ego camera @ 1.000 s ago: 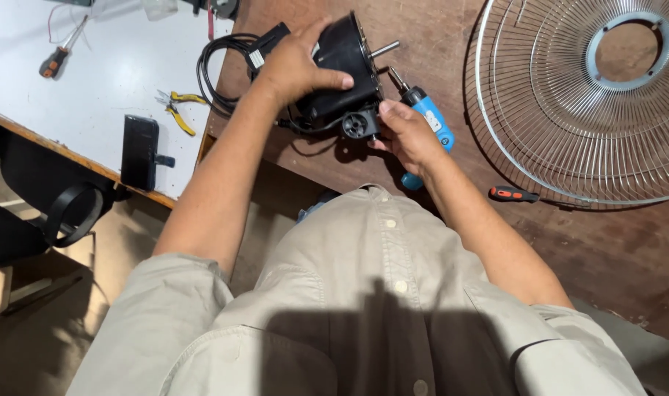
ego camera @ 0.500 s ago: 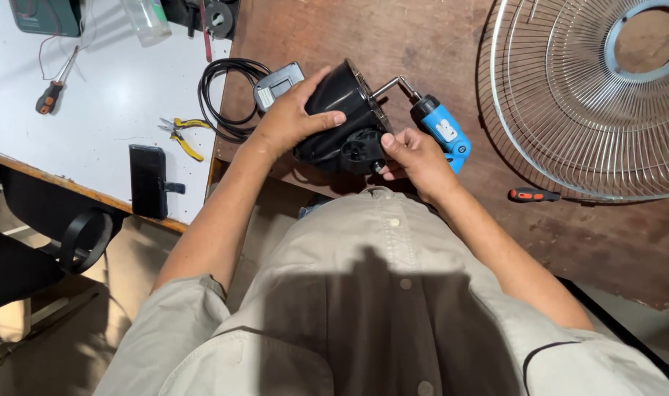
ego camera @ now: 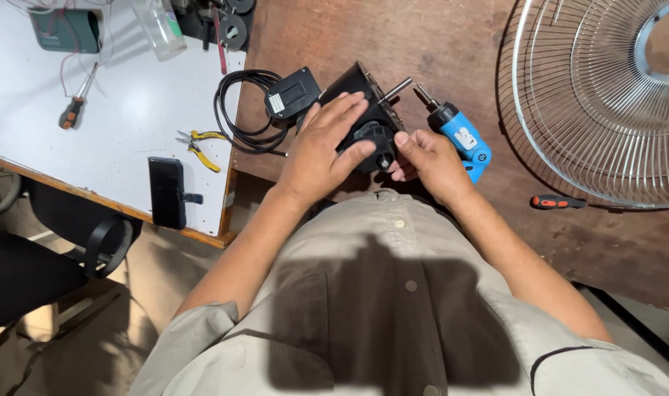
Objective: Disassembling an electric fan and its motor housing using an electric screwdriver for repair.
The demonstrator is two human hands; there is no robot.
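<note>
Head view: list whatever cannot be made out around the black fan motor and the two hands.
- Black fan motor housing: its top lies under the left hand.
- Right hand: fingertips tucked behind the motor, grip unclear.
- Blue electric screwdriver: handle end hidden by that hand.
- Round wire fan guard: cut off by the top and right edges.

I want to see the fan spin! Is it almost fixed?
Not yet. The wire fan guard is already off, lying on the brown table. Both the left hand and right hand are on the black motor, with the blue electric screwdriver beside them. Nothing is reassembled.
</note>
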